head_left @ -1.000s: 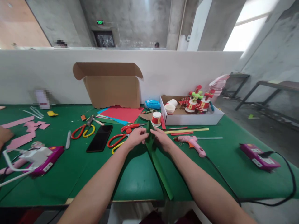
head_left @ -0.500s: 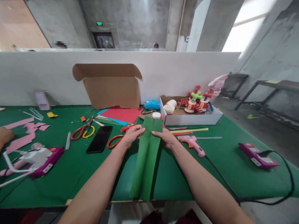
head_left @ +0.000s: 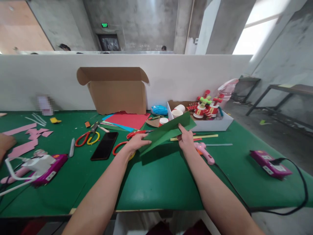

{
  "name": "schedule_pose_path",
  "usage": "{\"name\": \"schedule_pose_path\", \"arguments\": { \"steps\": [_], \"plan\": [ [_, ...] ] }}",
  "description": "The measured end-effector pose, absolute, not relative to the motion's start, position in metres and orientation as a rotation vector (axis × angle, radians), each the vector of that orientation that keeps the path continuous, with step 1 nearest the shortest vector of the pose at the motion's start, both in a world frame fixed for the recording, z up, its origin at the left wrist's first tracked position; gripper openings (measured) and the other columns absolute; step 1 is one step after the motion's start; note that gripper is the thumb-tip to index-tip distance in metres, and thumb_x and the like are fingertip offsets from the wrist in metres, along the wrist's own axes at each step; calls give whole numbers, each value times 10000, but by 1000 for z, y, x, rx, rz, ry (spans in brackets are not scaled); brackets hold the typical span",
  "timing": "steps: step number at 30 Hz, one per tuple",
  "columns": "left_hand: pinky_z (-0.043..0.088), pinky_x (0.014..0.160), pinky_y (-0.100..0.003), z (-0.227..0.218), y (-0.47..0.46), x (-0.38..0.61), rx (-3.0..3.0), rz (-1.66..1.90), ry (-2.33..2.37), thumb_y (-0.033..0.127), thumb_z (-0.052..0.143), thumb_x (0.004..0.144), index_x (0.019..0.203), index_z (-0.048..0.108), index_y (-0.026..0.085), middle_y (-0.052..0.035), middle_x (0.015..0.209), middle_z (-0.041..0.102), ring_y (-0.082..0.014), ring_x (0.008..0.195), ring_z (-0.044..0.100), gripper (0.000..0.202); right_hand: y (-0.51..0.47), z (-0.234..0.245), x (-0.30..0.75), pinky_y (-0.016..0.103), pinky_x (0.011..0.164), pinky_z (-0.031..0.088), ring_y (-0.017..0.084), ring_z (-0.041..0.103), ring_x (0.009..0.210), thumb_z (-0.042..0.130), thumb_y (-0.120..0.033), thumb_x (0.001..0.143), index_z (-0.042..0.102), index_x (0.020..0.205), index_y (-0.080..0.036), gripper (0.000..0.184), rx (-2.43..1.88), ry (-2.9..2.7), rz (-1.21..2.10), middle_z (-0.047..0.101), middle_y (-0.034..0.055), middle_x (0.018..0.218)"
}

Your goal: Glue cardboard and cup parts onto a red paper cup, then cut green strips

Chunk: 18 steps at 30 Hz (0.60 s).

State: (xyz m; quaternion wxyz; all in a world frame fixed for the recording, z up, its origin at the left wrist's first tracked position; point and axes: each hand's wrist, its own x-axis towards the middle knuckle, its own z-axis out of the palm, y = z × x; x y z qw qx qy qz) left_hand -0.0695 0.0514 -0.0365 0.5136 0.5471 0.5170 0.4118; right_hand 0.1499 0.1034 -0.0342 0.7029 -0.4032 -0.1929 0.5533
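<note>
A creased sheet of green paper (head_left: 168, 132) is held above the table, lying crosswise and slanting up to the right. My left hand (head_left: 137, 143) pinches its lower left end, thumb on the near side. Toward the other end, my right hand (head_left: 185, 137) grips the lower edge with a finger against the sheet; the rest of its fingers are partly hidden. Red-handled scissors (head_left: 119, 147) lie partly under my left hand. Just beyond the paper stands a small paper cup (head_left: 163, 121). A pink glue gun (head_left: 206, 155) rests right of my right hand.
A white box (head_left: 207, 125) at the back holds cups and decorated figures. Left of me lie a black phone (head_left: 104, 146), red-and-yellow scissors (head_left: 87, 138) and coloured paper (head_left: 132, 120). Purple power strips (head_left: 270, 164) sit at both sides. Another person's hand (head_left: 6, 143) shows at far left.
The green paper has turned from lengthwise, its folds hanging toward me, to crosswise. My right hand has moved slightly right, and my left hand slightly left and lower.
</note>
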Motion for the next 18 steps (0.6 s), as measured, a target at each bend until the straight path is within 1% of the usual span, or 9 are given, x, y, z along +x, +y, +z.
{"name": "schedule_pose_path", "arguments": {
  "steps": [3, 5, 9, 12, 14, 16, 18],
  "plan": [
    [535, 650, -301, -38, 59, -79, 1114, 1217, 1359, 345, 849, 503, 817, 697, 165, -30, 755, 718, -188, 680, 668, 393, 102, -34, 151, 243, 522, 592, 147, 683, 592, 852, -146, 561, 658, 861, -170, 357, -910, -395, 1309, 739, -41, 704],
    [523, 593, -286, -39, 62, -85, 975, 1379, 1365, 369, 860, 484, 821, 662, 169, -2, 685, 688, -161, 595, 639, 439, 101, -37, 151, 261, 560, 609, 156, 693, 618, 868, -172, 564, 661, 886, -178, 383, -900, -431, 1355, 745, -38, 719],
    [525, 590, -271, -39, 67, -91, 833, 1587, 1268, 387, 873, 449, 773, 603, 164, 23, 637, 656, -137, 576, 617, 477, 102, -41, 151, 281, 615, 618, 173, 707, 693, 874, -241, 596, 655, 889, -195, 368, -905, -498, 1404, 753, -23, 775],
    [530, 608, -259, -39, 69, -90, 811, 1605, 1241, 392, 871, 445, 772, 580, 167, 33, 644, 646, -125, 598, 615, 492, 100, -36, 152, 284, 667, 608, 172, 707, 766, 852, -312, 637, 645, 887, -222, 337, -841, -539, 1424, 751, -21, 844],
    [536, 614, -259, -39, 68, -88, 800, 1596, 1226, 393, 865, 462, 787, 573, 171, 26, 674, 653, -128, 619, 624, 490, 94, -31, 151, 297, 720, 595, 180, 706, 855, 837, -385, 649, 644, 916, -250, 356, -717, -692, 1493, 747, -18, 920],
    [544, 608, -265, -39, 67, -83, 784, 1577, 1215, 385, 860, 481, 807, 571, 175, 13, 714, 667, -133, 634, 634, 483, 86, -28, 147, 329, 778, 583, 202, 695, 946, 849, -423, 613, 650, 953, -280, 420, -594, -895, 1605, 736, -10, 1003],
    [545, 598, -259, -39, 64, -78, 783, 1509, 1198, 362, 862, 491, 821, 572, 178, 9, 742, 675, -128, 633, 637, 476, 80, -29, 142, 353, 805, 575, 216, 686, 976, 884, -389, 546, 663, 957, -287, 478, -553, -1015, 1668, 731, -6, 1021]
  ]
}}
